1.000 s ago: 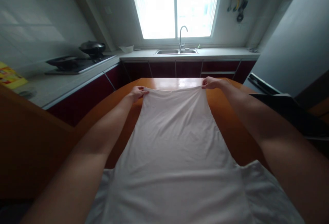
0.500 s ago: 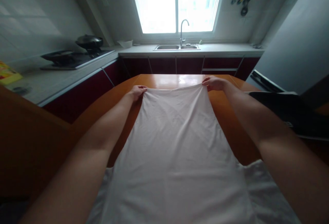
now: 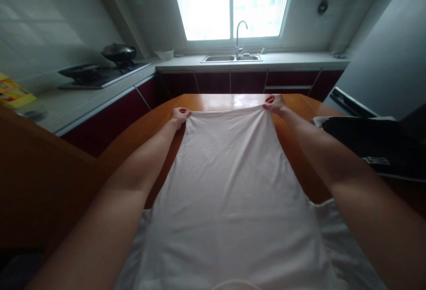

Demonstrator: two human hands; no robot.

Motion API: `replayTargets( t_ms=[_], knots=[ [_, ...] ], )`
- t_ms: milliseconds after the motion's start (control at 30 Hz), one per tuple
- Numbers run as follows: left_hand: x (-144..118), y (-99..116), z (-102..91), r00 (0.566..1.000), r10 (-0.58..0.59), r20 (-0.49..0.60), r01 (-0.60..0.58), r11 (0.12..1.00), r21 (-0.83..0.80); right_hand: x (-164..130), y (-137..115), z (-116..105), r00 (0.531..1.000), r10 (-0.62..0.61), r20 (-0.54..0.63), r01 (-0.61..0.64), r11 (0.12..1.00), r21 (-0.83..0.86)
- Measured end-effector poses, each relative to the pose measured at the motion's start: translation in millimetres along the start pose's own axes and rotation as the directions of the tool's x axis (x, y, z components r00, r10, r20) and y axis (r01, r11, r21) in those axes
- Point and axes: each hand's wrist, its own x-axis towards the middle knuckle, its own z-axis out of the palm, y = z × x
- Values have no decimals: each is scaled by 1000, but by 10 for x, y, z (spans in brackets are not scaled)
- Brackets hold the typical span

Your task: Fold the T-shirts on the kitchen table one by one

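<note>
A white T-shirt [image 3: 226, 183] lies spread over the orange-brown wooden table [image 3: 296, 148], its hem at the far side and its sleeves low in view on both sides. Part of the neckline curves in at the bottom edge. My left hand [image 3: 180, 116] pinches the far left corner of the hem. At the far right corner, my right hand [image 3: 275, 103] also pinches the fabric. Between the two hands the hem is drawn fairly straight, with creases running down from the right corner.
Folded black fabric with white lettering [image 3: 376, 143] lies on the right. Beyond the table stand a counter with a sink [image 3: 231, 58] and faucet [image 3: 237, 37]. A lidded pan [image 3: 118, 53] sits on the stove at left, near a yellow package [image 3: 15, 92].
The view has tilted slightly, bringing part of the neckline into sight at the bottom. The hem between my hands looks straighter. Both hands keep their hold on the corners.
</note>
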Motion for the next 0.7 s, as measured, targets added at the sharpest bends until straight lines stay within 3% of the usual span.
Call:
replayTargets(
  t_ms=[100,167,267,333,400,467,533,700],
  knots=[
    [-24,-32,38,988,147,-48,-131,962,240,-125,25,136,999,-43,-28,36,974,-226],
    [-91,-25,81,945,326,-28,-278,845,456,-273,15,237,996,-69,-64,44,944,-327],
    [-253,-7,148,851,498,170,-492,641,589,-570,-26,352,983,-137,-123,77,912,-403],
    [-361,-13,173,821,456,344,-565,562,604,-770,-46,389,982,-181,-61,137,891,-432],
    [-430,-36,175,834,318,450,-550,529,646,-925,-44,400,982,-170,82,188,866,-462],
    [-451,-61,158,860,182,476,-496,512,701,-1006,-20,394,971,-93,220,196,840,-506],
    [-440,-69,138,872,124,474,-467,503,727,-1012,10,376,953,-12,301,183,818,-546],
    [-452,6,167,861,159,482,-492,496,716,-888,31,347,949,0,317,181,819,-545]
  ],
)
